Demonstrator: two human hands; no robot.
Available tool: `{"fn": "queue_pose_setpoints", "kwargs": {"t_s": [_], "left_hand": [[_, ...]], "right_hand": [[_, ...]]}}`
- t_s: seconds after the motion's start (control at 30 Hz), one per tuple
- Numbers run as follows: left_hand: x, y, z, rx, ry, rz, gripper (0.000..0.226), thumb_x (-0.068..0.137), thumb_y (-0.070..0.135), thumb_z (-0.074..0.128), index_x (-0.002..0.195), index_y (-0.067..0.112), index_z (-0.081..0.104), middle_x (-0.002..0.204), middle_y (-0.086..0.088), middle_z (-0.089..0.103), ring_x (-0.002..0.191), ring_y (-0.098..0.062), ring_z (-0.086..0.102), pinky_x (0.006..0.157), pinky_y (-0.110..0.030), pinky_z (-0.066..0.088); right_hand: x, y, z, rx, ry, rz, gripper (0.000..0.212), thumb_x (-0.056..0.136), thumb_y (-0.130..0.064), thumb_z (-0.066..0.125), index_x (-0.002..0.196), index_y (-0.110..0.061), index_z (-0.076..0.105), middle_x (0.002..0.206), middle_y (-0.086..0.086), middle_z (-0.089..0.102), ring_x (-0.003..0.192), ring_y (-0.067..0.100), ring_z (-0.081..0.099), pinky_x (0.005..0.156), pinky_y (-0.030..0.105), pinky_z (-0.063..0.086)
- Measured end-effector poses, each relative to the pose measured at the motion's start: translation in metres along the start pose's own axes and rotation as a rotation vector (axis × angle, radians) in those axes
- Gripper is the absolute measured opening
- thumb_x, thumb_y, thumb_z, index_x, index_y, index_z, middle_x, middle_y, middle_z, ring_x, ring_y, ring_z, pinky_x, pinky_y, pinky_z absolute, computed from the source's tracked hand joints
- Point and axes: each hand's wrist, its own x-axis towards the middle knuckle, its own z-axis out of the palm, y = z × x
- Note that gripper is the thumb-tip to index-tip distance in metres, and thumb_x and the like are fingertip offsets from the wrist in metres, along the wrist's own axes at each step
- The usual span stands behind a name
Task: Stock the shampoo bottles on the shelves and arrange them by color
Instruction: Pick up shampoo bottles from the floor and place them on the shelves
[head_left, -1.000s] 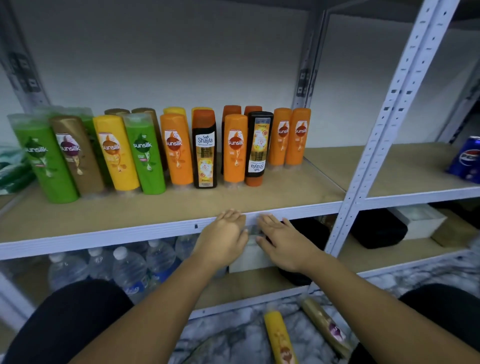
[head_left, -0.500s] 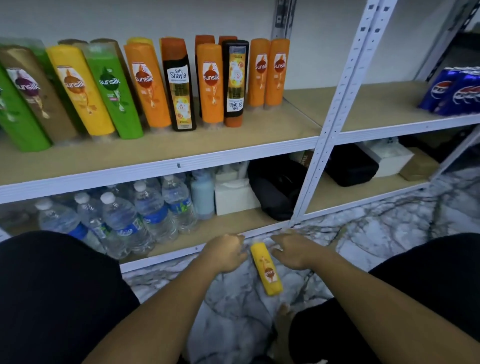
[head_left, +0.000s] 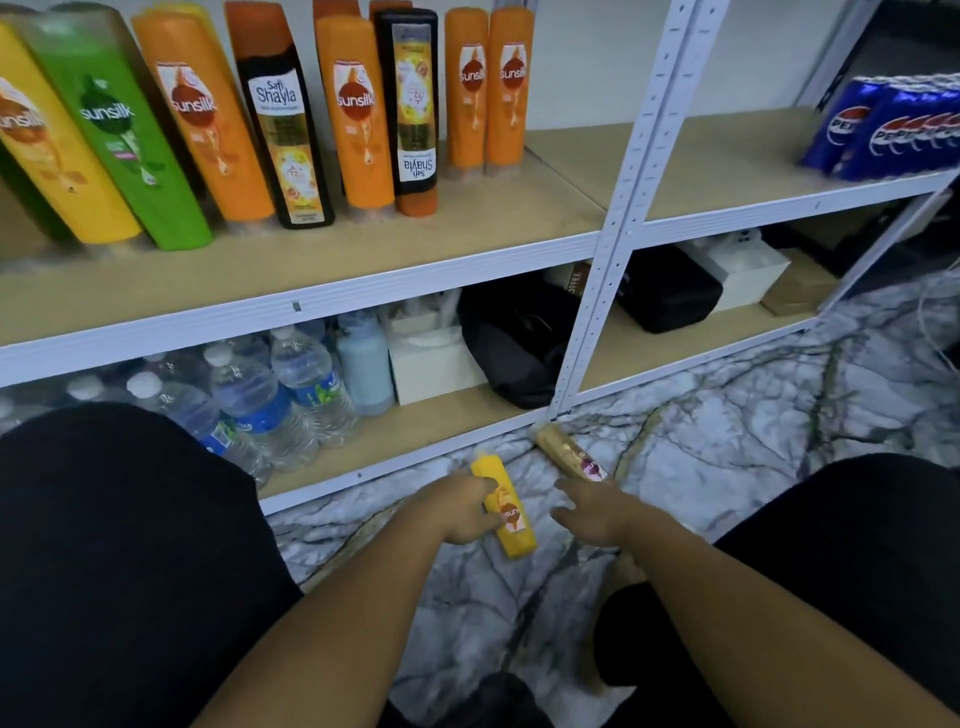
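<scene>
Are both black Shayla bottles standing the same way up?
No, the right black bottle stands on its orange cap; the left black bottle has its cap up.

A white metal shelving unit (head_left: 626, 208) with wooden boards filled the upper frame, a pale wall (head_left: 582, 62) behind; marble-veined floor (head_left: 727, 415) lay lower right.

Water bottles (head_left: 249, 400) up-left of left hand (head_left: 457, 512). Pale blue bottle (head_left: 363, 364), white tissue box (head_left: 436, 364), black bag (head_left: 514, 343) straight above. Black case (head_left: 665, 291), white box (head_left: 748, 270), brown box (head_left: 795, 291) up-right of right hand (head_left: 592, 512). Pepsi cans (head_left: 893, 130) far up-right.
</scene>
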Motion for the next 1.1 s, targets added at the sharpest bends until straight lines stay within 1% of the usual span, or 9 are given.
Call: {"fn": "queue_pose_setpoints", "kwargs": {"t_s": [0.17, 0.27, 0.43, 0.57, 0.67, 0.77, 0.9, 1.0, 1.1], "left_hand": [[0.034, -0.017, 0.016, -0.081, 0.031, -0.017, 0.063, 0.088, 0.062, 0.053, 0.138, 0.023, 0.053, 0.136, -0.011, 0.059, 0.116, -0.03, 0.059, 0.094, -0.044, 0.052], [0.063, -0.029, 0.029, -0.143, 0.03, -0.037, 0.061, 0.086, 0.06, 0.053, 0.134, 0.023, 0.055, 0.135, -0.008, 0.06, 0.119, -0.03, 0.058, 0.095, -0.043, 0.051], [0.107, -0.043, 0.058, -0.186, 0.038, -0.079, 0.065, 0.096, 0.046, 0.059, 0.15, 0.017, 0.042, 0.151, -0.013, 0.043, 0.134, -0.031, 0.047, 0.106, -0.039, 0.043], [0.143, -0.053, 0.08, -0.152, 0.051, -0.099, 0.074, 0.09, 0.061, 0.048, 0.153, 0.025, 0.035, 0.161, -0.013, 0.024, 0.143, -0.034, 0.032, 0.111, -0.046, 0.038], [0.163, -0.054, 0.091, -0.078, 0.093, -0.127, 0.063, 0.098, 0.056, 0.047, 0.155, 0.041, 0.025, 0.165, -0.011, 0.013, 0.147, -0.038, 0.021, 0.113, -0.053, 0.033], [0.174, -0.056, 0.102, -0.138, 0.097, -0.17, 0.057, 0.097, 0.061, 0.041, 0.15, 0.054, 0.021, 0.16, -0.012, 0.021, 0.143, -0.042, 0.027, 0.11, -0.056, 0.036], [0.18, -0.061, 0.114, -0.184, 0.035, -0.193, 0.057, 0.096, 0.066, 0.04, 0.149, 0.054, 0.023, 0.155, -0.016, 0.027, 0.133, -0.043, 0.039, 0.103, -0.055, 0.043], [0.185, -0.059, 0.113, -0.254, 0.017, -0.212, 0.064, 0.093, 0.066, 0.048, 0.15, 0.052, 0.021, 0.154, -0.018, 0.029, 0.131, -0.043, 0.044, 0.1, -0.052, 0.047], [0.185, -0.055, 0.114, -0.302, 0.041, -0.234, 0.067, 0.093, 0.056, 0.055, 0.15, 0.049, 0.021, 0.147, -0.017, 0.038, 0.121, -0.04, 0.054, 0.092, -0.047, 0.052]], "right_hand": [[0.045, 0.015, 0.002, 0.087, -0.006, 0.029, 0.063, 0.104, -0.048, 0.042, 0.157, -0.018, 0.025, 0.162, 0.007, 0.031, 0.145, 0.026, 0.036, 0.114, 0.035, 0.033], [0.076, 0.028, 0.008, 0.122, -0.012, 0.059, 0.063, 0.103, -0.048, 0.043, 0.157, -0.02, 0.026, 0.161, 0.007, 0.032, 0.143, 0.027, 0.038, 0.114, 0.036, 0.034], [0.133, 0.052, 0.022, 0.159, -0.013, 0.085, 0.065, 0.103, -0.044, 0.046, 0.159, -0.023, 0.022, 0.159, 0.012, 0.036, 0.142, 0.032, 0.038, 0.113, 0.038, 0.034], [0.178, 0.077, 0.029, 0.151, 0.052, 0.16, 0.067, 0.098, -0.043, 0.047, 0.157, -0.024, 0.023, 0.148, 0.018, 0.044, 0.128, 0.04, 0.049, 0.103, 0.045, 0.045], [0.205, 0.089, 0.029, 0.134, 0.107, 0.315, 0.069, 0.096, -0.042, 0.05, 0.156, -0.029, 0.018, 0.146, 0.013, 0.036, 0.13, 0.042, 0.042, 0.101, 0.052, 0.042], [0.229, 0.091, 0.028, 0.162, 0.11, 0.385, 0.071, 0.096, -0.041, 0.051, 0.155, -0.041, 0.011, 0.159, 0.009, 0.021, 0.138, 0.042, 0.033, 0.105, 0.055, 0.034], [0.245, 0.09, 0.038, 0.264, 0.1, 0.342, 0.061, 0.094, -0.043, 0.046, 0.145, -0.055, 0.014, 0.146, 0.007, 0.035, 0.126, 0.044, 0.042, 0.101, 0.059, 0.042], [0.246, 0.08, 0.045, 0.233, 0.123, 0.325, 0.061, 0.092, -0.032, 0.055, 0.14, -0.051, 0.022, 0.131, 0.009, 0.044, 0.117, 0.044, 0.049, 0.095, 0.056, 0.047], [0.242, 0.066, 0.053, 0.299, 0.12, 0.245, 0.054, 0.091, -0.033, 0.056, 0.138, -0.043, 0.03, 0.123, 0.013, 0.05, 0.108, 0.046, 0.058, 0.091, 0.05, 0.051]]}}
